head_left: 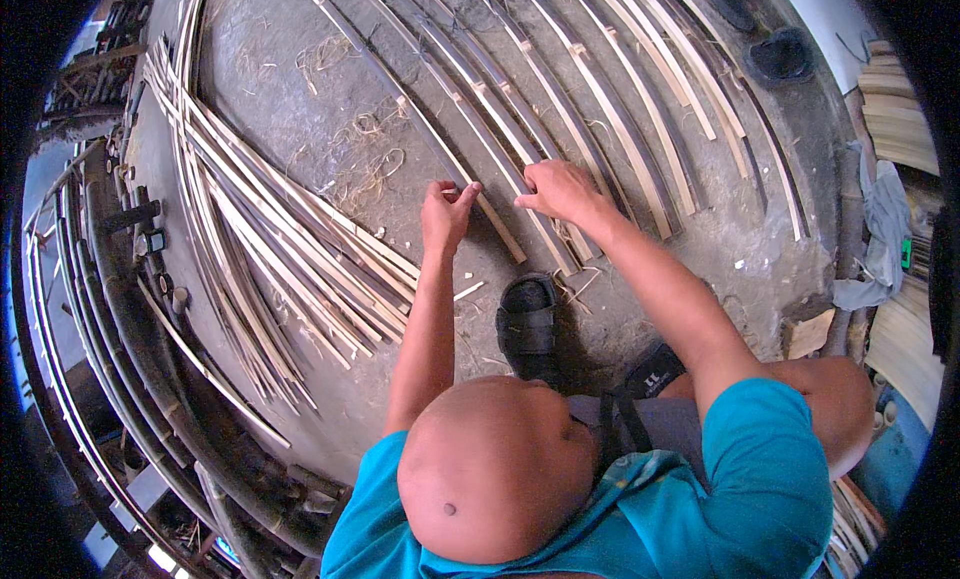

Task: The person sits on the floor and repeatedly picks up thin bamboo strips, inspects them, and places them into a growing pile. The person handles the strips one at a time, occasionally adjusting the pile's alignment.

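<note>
My left hand (447, 219) is closed in a pinch, with a small pale bit showing between its fingertips; what it belongs to I cannot make out. Those fingertips are right at a long bamboo strip (430, 134) that slants across the concrete floor. To the right, my right hand (566, 192) has its fingers curled and its thumb pointing left, over another bamboo strip (478, 127). Whatever lies inside its grip is hidden. Several more strips (625, 144) run side by side beyond it, with darker bands along them.
A crossed heap of pale split strips (265, 239) covers the floor at left. Curly shavings (375, 159) lie ahead. Bamboo poles (130, 349) line the left edge. My sandalled foot (528, 324) is close below my hands. A grey plastic bag (882, 234) hangs at right.
</note>
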Tool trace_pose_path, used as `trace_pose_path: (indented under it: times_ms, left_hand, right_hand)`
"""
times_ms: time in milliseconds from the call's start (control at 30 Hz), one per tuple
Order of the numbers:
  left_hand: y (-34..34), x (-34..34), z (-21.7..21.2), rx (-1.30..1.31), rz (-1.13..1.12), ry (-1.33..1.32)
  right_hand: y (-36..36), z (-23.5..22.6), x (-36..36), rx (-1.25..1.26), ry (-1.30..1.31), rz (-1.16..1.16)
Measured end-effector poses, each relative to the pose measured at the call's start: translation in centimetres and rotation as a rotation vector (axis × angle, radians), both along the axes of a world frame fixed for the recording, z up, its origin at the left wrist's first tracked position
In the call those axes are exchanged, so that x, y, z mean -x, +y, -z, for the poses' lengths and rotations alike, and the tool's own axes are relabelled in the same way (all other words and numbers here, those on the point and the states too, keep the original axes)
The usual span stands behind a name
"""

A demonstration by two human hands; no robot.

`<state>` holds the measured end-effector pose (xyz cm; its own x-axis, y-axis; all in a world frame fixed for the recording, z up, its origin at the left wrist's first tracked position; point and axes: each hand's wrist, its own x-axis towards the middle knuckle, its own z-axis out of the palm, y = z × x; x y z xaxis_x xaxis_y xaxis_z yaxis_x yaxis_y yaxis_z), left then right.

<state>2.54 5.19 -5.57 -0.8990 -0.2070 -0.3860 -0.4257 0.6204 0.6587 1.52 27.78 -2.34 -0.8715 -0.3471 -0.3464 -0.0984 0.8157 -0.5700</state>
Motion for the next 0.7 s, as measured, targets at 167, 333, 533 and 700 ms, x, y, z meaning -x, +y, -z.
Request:
trace_pose_path:
  times_ms: [167, 333, 533, 700]
  left_hand:
    - [0.9, -0.2, -0.5, -0.017, 0.041, -0.018]
    - [0.9, -1.3, 0.1, -0.724, -0.015, -0.112]
    - [3.4, -2.2, -3.6, -1.036, -0.186, -0.147]
    - [3.6, -2.4, -4.5, -1.009, -0.174, -0.107]
  right_hand:
    - [0.1, 0.5, -0.3, 0.078, -0.008, 0.012]
    - [-0.9, 1.4, 1.3, 0.718, -0.051, 0.127]
    - [0.0, 1.8, 2.3, 0.839, -0.542, 0.236]
    - [0.2, 0.9, 2.0, 0.854, -0.626, 0.228]
